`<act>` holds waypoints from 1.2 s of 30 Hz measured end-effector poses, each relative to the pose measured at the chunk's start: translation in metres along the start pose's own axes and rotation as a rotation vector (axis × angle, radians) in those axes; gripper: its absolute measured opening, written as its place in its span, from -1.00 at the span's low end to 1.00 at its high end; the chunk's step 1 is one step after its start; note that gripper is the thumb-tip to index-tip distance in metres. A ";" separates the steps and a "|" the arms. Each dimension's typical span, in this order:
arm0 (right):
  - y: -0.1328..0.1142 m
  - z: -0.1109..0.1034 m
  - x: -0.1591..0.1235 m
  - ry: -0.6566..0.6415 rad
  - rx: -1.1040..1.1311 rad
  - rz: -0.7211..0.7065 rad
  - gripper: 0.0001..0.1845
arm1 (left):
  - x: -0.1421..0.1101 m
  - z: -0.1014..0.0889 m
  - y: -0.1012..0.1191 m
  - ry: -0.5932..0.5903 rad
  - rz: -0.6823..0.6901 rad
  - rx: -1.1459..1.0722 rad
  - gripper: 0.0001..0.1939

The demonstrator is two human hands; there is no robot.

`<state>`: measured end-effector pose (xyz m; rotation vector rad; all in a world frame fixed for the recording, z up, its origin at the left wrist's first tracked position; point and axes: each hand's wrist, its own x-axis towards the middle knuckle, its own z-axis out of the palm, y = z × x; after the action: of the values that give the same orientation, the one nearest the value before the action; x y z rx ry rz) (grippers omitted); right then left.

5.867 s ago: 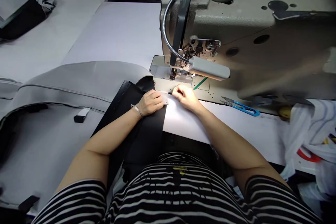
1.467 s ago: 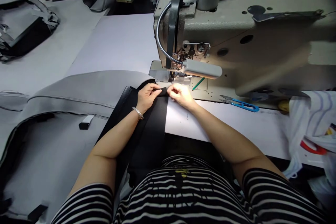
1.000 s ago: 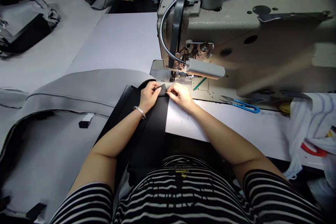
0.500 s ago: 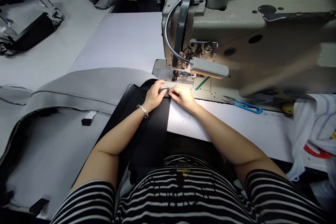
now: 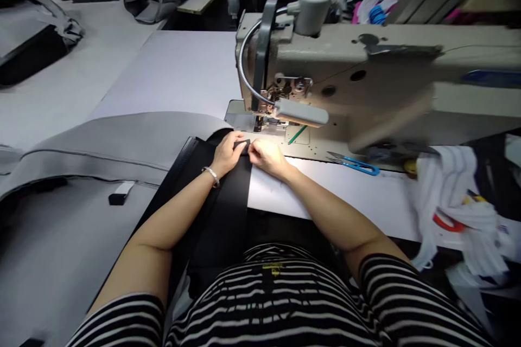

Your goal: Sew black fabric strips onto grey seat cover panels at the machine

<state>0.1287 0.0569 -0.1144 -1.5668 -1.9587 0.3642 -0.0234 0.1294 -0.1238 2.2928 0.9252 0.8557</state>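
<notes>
Grip pinched, dark tab in left hand

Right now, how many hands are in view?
2: the left hand, holding the small dark piece, and the right hand, close beside that piece. No other hand shows.

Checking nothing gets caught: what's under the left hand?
Black fabric lies beneath the left hand, showing around it, and a small dark flap pokes out of its grip. Whatever is directly under the palm is covered.
</notes>
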 end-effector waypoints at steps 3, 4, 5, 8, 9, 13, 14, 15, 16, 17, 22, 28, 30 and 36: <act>0.000 -0.019 -0.007 -0.106 0.151 -0.028 -0.87 | 0.001 0.001 -0.004 0.039 0.023 0.039 -0.84; 0.003 -0.027 -0.009 -0.104 0.115 -0.019 -0.85 | 0.001 0.001 -0.005 0.048 0.035 0.051 -0.84; 0.007 -0.033 -0.012 -0.072 0.033 0.007 -0.82 | 0.001 0.001 -0.005 0.057 0.052 0.065 -0.84; 0.029 -0.049 -0.022 0.026 -0.275 0.110 -0.77 | 0.001 0.002 -0.004 0.071 0.140 0.114 -0.85; 0.038 -0.053 -0.027 0.009 -0.347 0.132 -0.76 | 0.000 0.002 -0.003 0.072 0.174 0.130 -0.85; 0.075 -0.064 -0.058 -0.118 -0.508 0.190 -0.67 | 0.000 -0.003 0.000 0.031 0.265 0.182 -0.85; 0.082 -0.067 -0.067 -0.122 -0.534 0.182 -0.65 | 0.000 -0.007 0.001 0.005 0.279 0.197 -0.84; 0.087 -0.070 -0.075 -0.114 -0.554 0.169 -0.63 | -0.001 -0.011 0.003 -0.029 0.297 0.213 -0.83; 0.089 -0.073 -0.083 -0.099 -0.574 0.159 -0.61 | -0.001 -0.016 0.005 -0.067 0.319 0.232 -0.82; 0.089 -0.075 -0.089 -0.067 -0.597 0.156 -0.60 | -0.001 -0.022 0.008 -0.100 0.343 0.252 -0.82; 0.051 -0.059 -0.081 0.055 -0.515 -0.202 -0.60 | 0.015 -0.037 0.023 -0.144 0.396 0.328 -0.79; 0.011 0.002 -0.018 -0.072 -0.411 -0.601 -0.56 | 0.048 -0.009 0.011 -0.259 0.171 0.221 -0.79; 0.006 0.014 -0.005 -0.099 -0.475 -0.527 -0.55 | 0.053 0.003 0.004 -0.261 0.049 0.205 -0.80; -0.007 0.031 -0.009 -0.092 -0.585 -0.332 -0.53 | 0.046 0.006 0.007 -0.160 0.196 0.361 -0.80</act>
<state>0.1054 0.0511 -0.1371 -1.5225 -2.4933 -0.3083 0.0104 0.1578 -0.1065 2.7534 0.8490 0.6070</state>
